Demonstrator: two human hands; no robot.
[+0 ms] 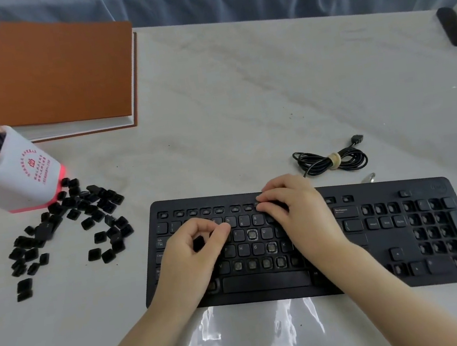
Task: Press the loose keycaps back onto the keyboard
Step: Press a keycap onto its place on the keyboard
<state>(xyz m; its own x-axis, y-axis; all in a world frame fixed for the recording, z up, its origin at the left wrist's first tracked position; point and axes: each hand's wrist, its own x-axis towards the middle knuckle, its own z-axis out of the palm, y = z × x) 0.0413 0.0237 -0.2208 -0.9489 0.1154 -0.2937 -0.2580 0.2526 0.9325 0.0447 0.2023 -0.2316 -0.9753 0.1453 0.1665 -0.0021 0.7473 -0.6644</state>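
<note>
A black keyboard point(395, 281) lies near the table's front edge, with many bare sockets in its function row, bottom letter row and number pad. Several loose black keycaps point(81, 215) lie scattered to its left. My left hand point(197, 252) hovers over the left letter keys, fingers curled, thumb and forefinger gripping a dark keycap. My right hand point(296, 210) rests on the upper middle of the keyboard, its fingertips pressing down at the function and number rows. What lies under those fingertips is hidden.
A white pen holder point(13, 178) stands at the left, just behind the keycaps. An orange-covered book point(54, 73) lies at the back left. The coiled keyboard cable point(333, 159) sits behind the keyboard. A black bar-shaped object point(453, 27) lies at the far right.
</note>
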